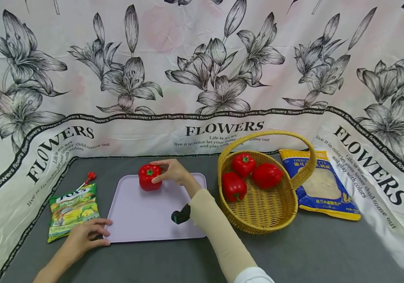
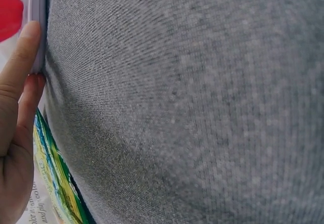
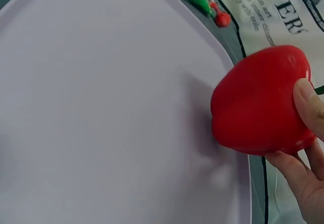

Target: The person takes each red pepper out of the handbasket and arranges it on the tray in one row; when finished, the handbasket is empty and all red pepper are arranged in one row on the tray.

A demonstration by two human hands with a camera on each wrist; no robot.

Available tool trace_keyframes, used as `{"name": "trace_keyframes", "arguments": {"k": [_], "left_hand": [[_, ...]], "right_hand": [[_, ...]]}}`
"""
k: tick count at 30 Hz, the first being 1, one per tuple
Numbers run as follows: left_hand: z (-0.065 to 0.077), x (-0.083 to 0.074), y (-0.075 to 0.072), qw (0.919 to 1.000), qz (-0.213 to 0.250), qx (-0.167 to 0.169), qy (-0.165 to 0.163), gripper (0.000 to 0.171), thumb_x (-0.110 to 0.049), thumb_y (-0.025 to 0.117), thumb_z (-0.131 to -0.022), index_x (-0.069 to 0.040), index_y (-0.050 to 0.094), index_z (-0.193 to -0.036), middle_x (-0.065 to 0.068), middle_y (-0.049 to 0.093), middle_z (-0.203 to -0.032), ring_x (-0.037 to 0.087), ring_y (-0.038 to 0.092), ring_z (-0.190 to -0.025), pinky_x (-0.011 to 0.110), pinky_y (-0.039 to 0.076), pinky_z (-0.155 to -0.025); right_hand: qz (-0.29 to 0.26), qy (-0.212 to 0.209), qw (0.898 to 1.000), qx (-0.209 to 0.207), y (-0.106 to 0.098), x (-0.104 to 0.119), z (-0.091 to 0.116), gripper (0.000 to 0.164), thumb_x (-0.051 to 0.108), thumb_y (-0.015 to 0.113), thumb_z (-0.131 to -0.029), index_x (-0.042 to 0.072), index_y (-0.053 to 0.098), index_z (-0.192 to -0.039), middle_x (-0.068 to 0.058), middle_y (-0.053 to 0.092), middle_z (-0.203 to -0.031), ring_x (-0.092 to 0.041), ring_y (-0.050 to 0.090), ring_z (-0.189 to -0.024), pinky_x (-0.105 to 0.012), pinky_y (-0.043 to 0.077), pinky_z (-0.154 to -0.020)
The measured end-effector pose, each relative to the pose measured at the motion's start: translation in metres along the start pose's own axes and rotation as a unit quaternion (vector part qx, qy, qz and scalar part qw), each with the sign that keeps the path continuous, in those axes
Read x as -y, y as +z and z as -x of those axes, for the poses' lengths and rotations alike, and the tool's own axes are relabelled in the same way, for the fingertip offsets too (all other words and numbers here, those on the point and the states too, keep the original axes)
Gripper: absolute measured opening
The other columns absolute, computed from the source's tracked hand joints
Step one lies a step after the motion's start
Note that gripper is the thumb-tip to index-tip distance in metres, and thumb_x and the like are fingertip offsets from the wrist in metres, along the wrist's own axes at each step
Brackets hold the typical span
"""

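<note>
My right hand (image 1: 173,171) pinches a red bell pepper (image 1: 147,181) between thumb and fingers, over the back left part of a pale lilac tray (image 1: 145,220). In the right wrist view the bell pepper (image 3: 260,102) lies on its side in the picture, its shadow falling on the tray (image 3: 111,102). Fingertips of my left hand (image 1: 83,236) rest at the tray's front left edge, thumb near the corner. Seen from the left wrist, the thumb and a finger of that hand (image 2: 15,112) meet the tray's outer rim (image 2: 35,1).
Right of the tray stands a yellow wicker basket (image 1: 258,224) with a tall handle and three red bell peppers (image 1: 245,165) inside. Behind it lies a blue and yellow bag (image 1: 320,182). A green snack bag (image 1: 71,210) and a small red-headed stick (image 1: 91,176) lie left of the tray.
</note>
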State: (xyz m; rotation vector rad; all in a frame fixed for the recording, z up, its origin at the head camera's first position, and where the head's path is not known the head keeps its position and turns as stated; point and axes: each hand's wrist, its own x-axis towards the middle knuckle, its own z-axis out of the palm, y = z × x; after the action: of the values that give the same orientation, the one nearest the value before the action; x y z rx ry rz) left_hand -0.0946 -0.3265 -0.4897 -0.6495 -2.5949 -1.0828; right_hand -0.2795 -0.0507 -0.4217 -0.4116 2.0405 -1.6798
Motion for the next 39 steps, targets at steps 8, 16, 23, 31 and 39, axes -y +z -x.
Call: {"name": "trace_keyframes", "arguments": {"k": [8,16,23,31,39], "left_hand": [[0.001,0.0,0.005,0.9999,-0.001,0.0,0.011,0.032,-0.002,0.088,-0.056,-0.02,0.068,-0.072,0.011,0.068,-0.096,-0.004,0.058,-0.092,0.002,0.044,-0.071],[0.0,-0.003,0.004,0.9996,-0.023,0.007,-0.013,0.031,-0.005,0.088,-0.057,-0.023,0.067,-0.071,0.009,0.068,-0.097,0.0,0.059,-0.09,0.002,0.045,-0.07],[-0.002,-0.002,0.0,0.9986,-0.031,0.024,-0.034,0.029,-0.008,0.088,-0.059,-0.023,0.068,-0.072,0.007,0.068,-0.098,0.002,0.06,-0.09,0.004,0.046,-0.07],[-0.002,-0.002,-0.003,0.9985,-0.025,0.032,-0.037,0.024,-0.011,0.088,-0.062,-0.022,0.069,-0.073,0.009,0.068,-0.1,0.003,0.06,-0.091,0.007,0.048,-0.069],[0.002,-0.001,-0.003,0.9992,-0.014,0.02,-0.031,0.026,-0.006,0.087,-0.061,-0.02,0.068,-0.073,0.011,0.067,-0.099,0.002,0.06,-0.091,0.004,0.045,-0.07]], "right_hand": [[0.006,-0.008,1.0,-0.016,0.016,-0.002,-0.009,0.052,-0.003,0.08,-0.074,0.013,0.067,-0.122,-0.007,0.058,-0.129,-0.026,0.054,-0.116,-0.034,0.052,-0.089],[0.015,-0.019,0.999,-0.033,0.028,-0.001,-0.019,0.055,-0.002,0.082,-0.072,0.014,0.067,-0.122,-0.005,0.06,-0.128,-0.024,0.056,-0.116,-0.032,0.051,-0.091],[0.027,-0.034,0.998,-0.042,0.042,0.003,-0.025,0.059,0.0,0.082,-0.073,0.008,0.062,-0.127,-0.007,0.061,-0.128,-0.023,0.057,-0.117,-0.031,0.049,-0.094],[0.047,-0.037,0.997,-0.044,0.062,0.003,-0.033,0.059,0.009,0.083,-0.075,0.01,0.061,-0.13,-0.005,0.061,-0.128,-0.02,0.057,-0.114,-0.03,0.05,-0.092],[0.055,-0.043,0.996,-0.051,0.073,0.002,-0.037,0.06,0.009,0.079,-0.079,0.009,0.056,-0.134,-0.009,0.059,-0.129,-0.023,0.053,-0.117,-0.035,0.049,-0.095]]}}
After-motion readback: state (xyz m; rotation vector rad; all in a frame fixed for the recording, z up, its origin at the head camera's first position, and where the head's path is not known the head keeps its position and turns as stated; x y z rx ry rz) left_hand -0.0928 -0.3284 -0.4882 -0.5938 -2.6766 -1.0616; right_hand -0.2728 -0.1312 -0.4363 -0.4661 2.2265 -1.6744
